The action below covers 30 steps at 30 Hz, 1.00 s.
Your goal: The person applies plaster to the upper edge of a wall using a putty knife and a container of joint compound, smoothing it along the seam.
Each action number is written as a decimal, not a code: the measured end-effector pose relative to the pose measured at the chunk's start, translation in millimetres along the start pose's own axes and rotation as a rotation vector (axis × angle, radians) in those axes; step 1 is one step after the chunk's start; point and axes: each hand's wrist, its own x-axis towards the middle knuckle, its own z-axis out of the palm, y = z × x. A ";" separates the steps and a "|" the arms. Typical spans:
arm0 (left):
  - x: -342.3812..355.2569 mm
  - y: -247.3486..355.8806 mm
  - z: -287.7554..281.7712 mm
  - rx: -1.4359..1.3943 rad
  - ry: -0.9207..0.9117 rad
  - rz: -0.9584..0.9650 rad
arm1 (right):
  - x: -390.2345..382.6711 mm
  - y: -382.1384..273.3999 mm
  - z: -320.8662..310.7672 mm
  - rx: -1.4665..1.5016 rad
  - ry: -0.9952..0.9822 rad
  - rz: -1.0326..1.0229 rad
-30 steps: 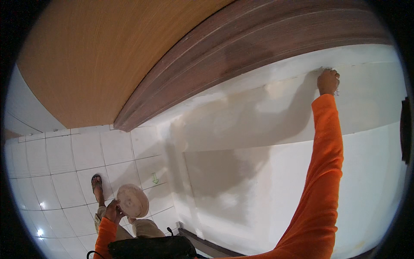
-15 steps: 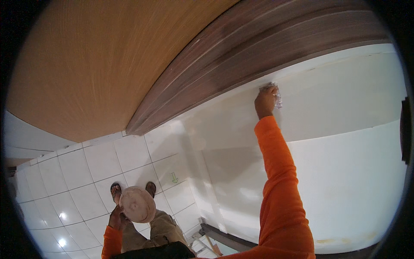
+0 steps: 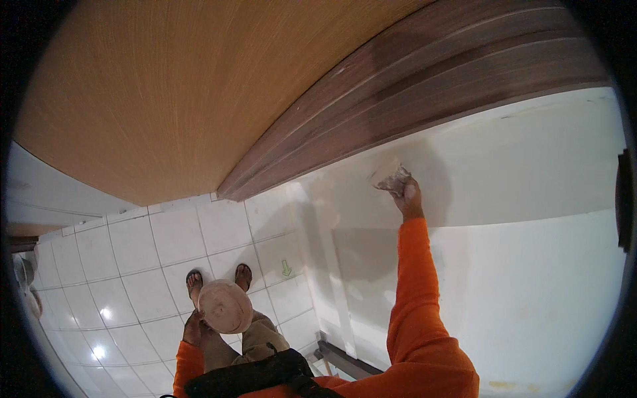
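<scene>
My right hand (image 3: pixel 410 196) is closed on a crumpled greyish-white rag (image 3: pixel 393 179), whose loose end sticks out past the fingertips. The hand is at the white wall (image 3: pixel 524 156), a little below the dark wood trim; whether the rag touches the wall I cannot tell. Low in front of my legs, my left hand (image 3: pixel 192 328) grips the rim of a round, pale pinkish tub (image 3: pixel 225 306). Smears mark the tub's inside. The left fingers are partly hidden by it.
Dark brown wood trim (image 3: pixel 398 86) borders a large light-brown wood panel (image 3: pixel 166 93). White floor tiles (image 3: pixel 172 229), one with a small green arrow (image 3: pixel 286 268), lie around my sandalled feet. A black bag (image 3: pixel 259 375) hangs at my waist. Near it stands a dark bar (image 3: pixel 348 358).
My right hand has moved away from the trim's edge, and its wrist has turned so the rag now points left. The left hand still holds the tub. The view has shifted slightly.
</scene>
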 end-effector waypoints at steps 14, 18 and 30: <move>34.5 17.4 2.9 -0.032 -0.160 -0.003 | -100.4 -346.5 105.1 -2.404 0.834 -1.086; 40.7 9.9 -3.6 -0.057 -0.165 -0.051 | -23.3 -336.0 90.0 -2.817 1.221 -0.636; 24.5 14.4 -4.4 -0.131 -0.130 -0.002 | -39.4 -230.0 101.5 -2.703 0.787 -0.795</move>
